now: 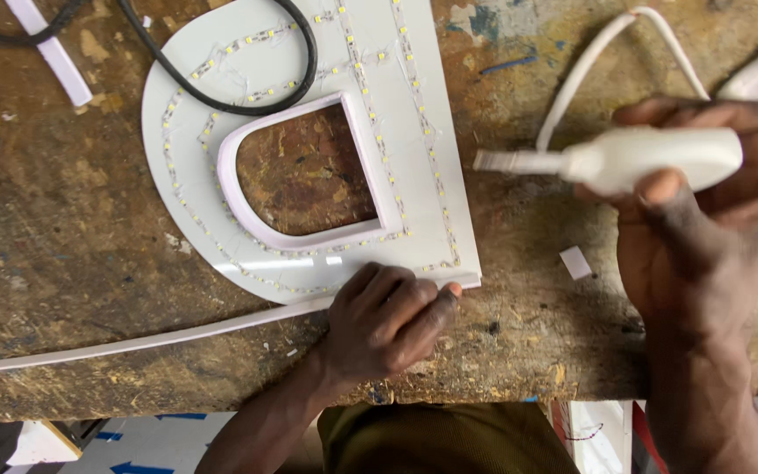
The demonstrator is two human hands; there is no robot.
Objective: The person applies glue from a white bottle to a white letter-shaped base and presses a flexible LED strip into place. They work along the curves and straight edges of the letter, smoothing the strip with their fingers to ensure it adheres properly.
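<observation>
We see our left hand (388,318) in the lower middle of the frame, fingers curled, pressing a long white strip (142,338) against the lower edge of the white panel (423,219). The panel lies on the worn wooden worktop (54,228) and carries rows of small lights around a cut-out opening. Our right hand (695,219), at the right, grips a white tube (651,160), perhaps glue, nozzle pointing left.

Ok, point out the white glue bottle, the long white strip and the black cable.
white glue bottle (660,158), head view, on its body
long white strip (133,341), head view, mid-length
black cable (307,61), head view, on its curve
</observation>
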